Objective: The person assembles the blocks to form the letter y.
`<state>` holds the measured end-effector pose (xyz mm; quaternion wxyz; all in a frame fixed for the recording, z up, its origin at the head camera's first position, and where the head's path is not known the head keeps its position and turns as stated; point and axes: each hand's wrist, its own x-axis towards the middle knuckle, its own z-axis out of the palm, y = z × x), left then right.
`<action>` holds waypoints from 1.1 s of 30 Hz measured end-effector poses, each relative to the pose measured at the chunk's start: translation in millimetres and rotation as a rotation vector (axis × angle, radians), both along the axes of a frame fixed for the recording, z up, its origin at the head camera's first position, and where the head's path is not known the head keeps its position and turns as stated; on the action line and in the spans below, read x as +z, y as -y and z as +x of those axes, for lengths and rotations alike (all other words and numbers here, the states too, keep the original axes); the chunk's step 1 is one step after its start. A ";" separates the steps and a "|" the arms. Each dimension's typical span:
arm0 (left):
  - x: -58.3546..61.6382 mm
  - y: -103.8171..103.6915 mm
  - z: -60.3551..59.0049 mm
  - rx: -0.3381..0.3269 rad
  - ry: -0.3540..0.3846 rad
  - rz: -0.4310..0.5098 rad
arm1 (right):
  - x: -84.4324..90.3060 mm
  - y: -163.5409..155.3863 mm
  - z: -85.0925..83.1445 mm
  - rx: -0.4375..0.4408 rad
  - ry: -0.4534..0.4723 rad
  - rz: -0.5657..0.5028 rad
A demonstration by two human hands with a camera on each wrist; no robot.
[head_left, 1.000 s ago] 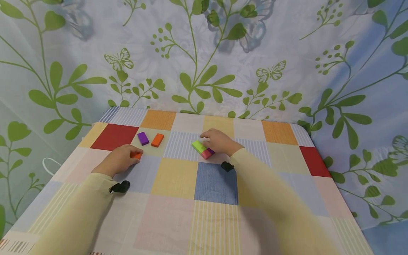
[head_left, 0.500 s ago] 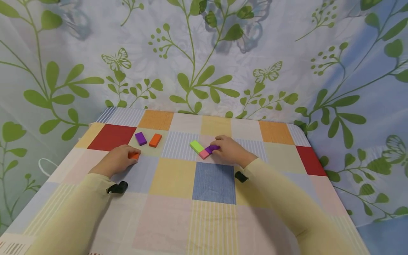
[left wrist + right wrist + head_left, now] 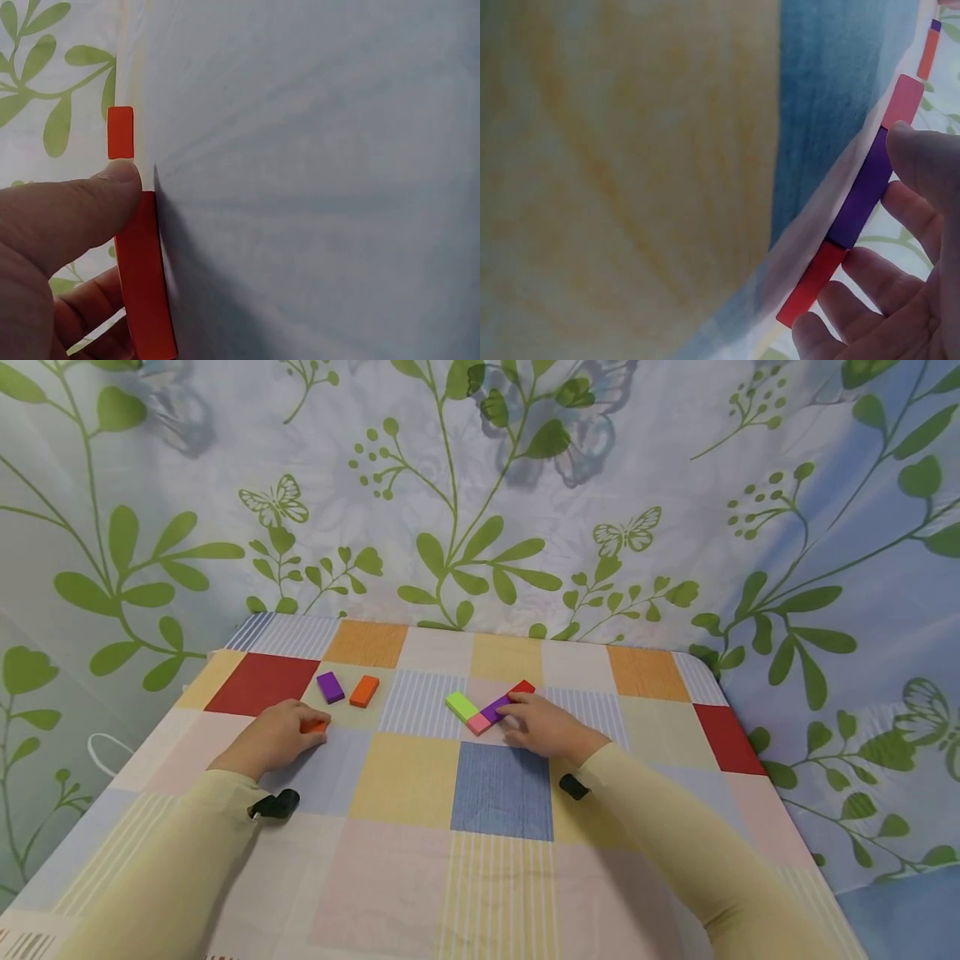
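Note:
My left hand [image 3: 306, 732] rests on the checked tablecloth [image 3: 405, 777] at the left and pinches a small orange block [image 3: 316, 726]. In the left wrist view the thumb [image 3: 90, 206] lies on this orange block [image 3: 144, 277]. My right hand [image 3: 512, 715] is at the table's middle, with its thumb [image 3: 922, 161] and fingers either side of a purple block [image 3: 495, 706]. That purple block [image 3: 862, 191] lies in a bent row with a green block [image 3: 461, 703], a pink block [image 3: 478, 723] and a red block [image 3: 522, 687].
A second purple block [image 3: 330, 687] and a second orange block [image 3: 364, 690] lie side by side at the back left. A leaf-patterned curtain [image 3: 480, 502] hangs behind the table. Black wrist straps [image 3: 274, 803] show on both sleeves.
My right hand has drawn back towards me, uncovering the purple block and then a red block at the row's far end. The left hand has stayed on its orange block.

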<state>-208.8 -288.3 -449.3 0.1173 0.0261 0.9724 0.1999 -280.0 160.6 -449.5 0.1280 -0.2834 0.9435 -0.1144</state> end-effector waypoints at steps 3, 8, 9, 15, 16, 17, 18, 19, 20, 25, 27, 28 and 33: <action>-1.2 -0.2 -0.7 0.004 0.003 0.002 | -2.1 -1.6 0.2 0.004 0.004 0.007; -1.5 -0.3 -0.6 0.005 -0.005 0.001 | -1.2 -4.3 0.4 0.018 0.000 0.003; -1.2 -0.2 -0.4 0.006 -0.011 -0.001 | -0.8 -4.8 0.3 0.019 -0.001 0.003; 2.3 0.5 1.7 0.041 -0.079 0.008 | 0.1 -8.7 0.2 0.040 -0.013 -0.002; 2.7 0.5 2.2 0.054 -0.094 0.009 | 0.2 -9.1 0.2 0.040 -0.009 -0.006; 2.8 0.4 2.6 0.074 -0.103 0.011 | 0.1 -9.5 0.0 0.040 -0.007 -0.008; 3.0 0.6 3.1 0.092 -0.107 0.010 | 0.3 -9.7 0.1 0.040 -0.003 -0.010; 3.4 0.4 3.7 0.110 -0.108 0.009 | 0.2 -9.8 0.4 0.040 0.001 -0.012; 3.9 0.3 4.1 0.126 -0.102 0.009 | 0.1 -9.8 0.4 0.042 0.003 -0.014; 5.5 -0.9 5.2 0.176 -0.072 0.007 | -0.5 -9.5 1.0 0.051 0.014 -0.019; 5.5 -1.6 5.2 0.185 -0.073 0.004 | -0.6 -9.2 1.0 0.052 0.020 -0.026; 5.5 -2.2 5.4 0.190 -0.071 0.000 | -1.3 -8.9 0.9 0.054 0.019 -0.027; 7.2 -5.5 6.7 0.202 -0.066 -0.001 | -4.1 -7.5 0.7 0.055 0.021 -0.024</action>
